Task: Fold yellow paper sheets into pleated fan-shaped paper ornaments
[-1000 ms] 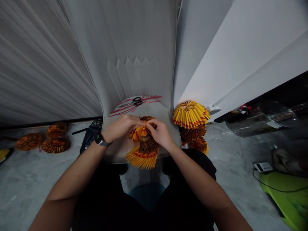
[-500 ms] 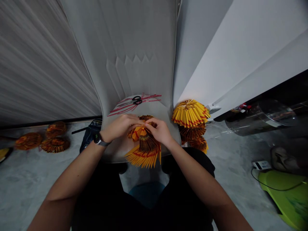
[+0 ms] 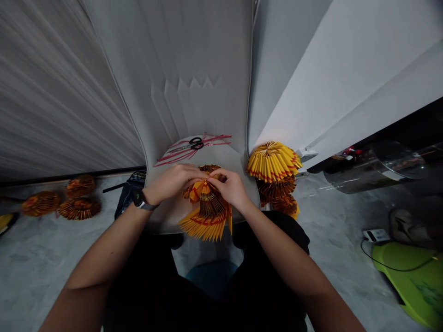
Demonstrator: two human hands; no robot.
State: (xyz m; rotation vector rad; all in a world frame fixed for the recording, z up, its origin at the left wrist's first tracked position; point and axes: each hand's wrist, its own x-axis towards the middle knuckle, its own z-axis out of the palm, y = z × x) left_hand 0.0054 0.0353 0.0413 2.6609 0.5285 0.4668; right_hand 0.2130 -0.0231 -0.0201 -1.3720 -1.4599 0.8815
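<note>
A pleated yellow, red and gold paper fan ornament (image 3: 207, 210) rests at the front of the grey chair seat (image 3: 166, 210), its folds spread toward me. At its gathered top, my left hand (image 3: 182, 179) is closed with the fingertips pinching the paper. Opposite it, my right hand (image 3: 230, 186) pinches the same gathered spot between thumb and index finger. Whatever lies between the fingertips is too small to make out. Behind the hands, black-handled scissors (image 3: 196, 143) lie among red strips (image 3: 169, 160) on the seat.
Finished-looking pleated paper rounds (image 3: 273, 161) are stacked right of the chair. Several more gold rounds (image 3: 79, 208) lie on the floor at left, near a dark bag (image 3: 129, 193). At far right are a green stool (image 3: 411, 281) and a white box (image 3: 376, 235) with a cable.
Both hands stay at the gathered top of the paper ornament, with only tiny finger movement. The view has shifted very slightly.
</note>
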